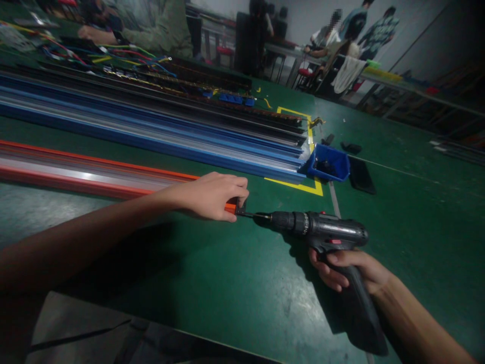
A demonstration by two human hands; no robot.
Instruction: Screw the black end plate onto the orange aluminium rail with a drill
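My left hand [215, 196] is closed round the right end of a long orange metal profile [94, 177] lying on the green table. A small black end piece [241, 206] sits at that end, between my thumb and fingers. In my right hand [359, 268] is a black cordless drill [326, 230], gripped by its handle. Its long bit [252, 216] points left, with the tip at the black end piece. Whether a screw is at the tip cannot be made out.
Beyond the orange profile lie several blue profiles [170, 129] and black ones. A blue bin [329, 161] with small dark parts stands at their right end, near yellow tape [295, 187]. Coloured wires [125, 53] lie at the back left. A person's sleeve [162, 30] shows across the table.
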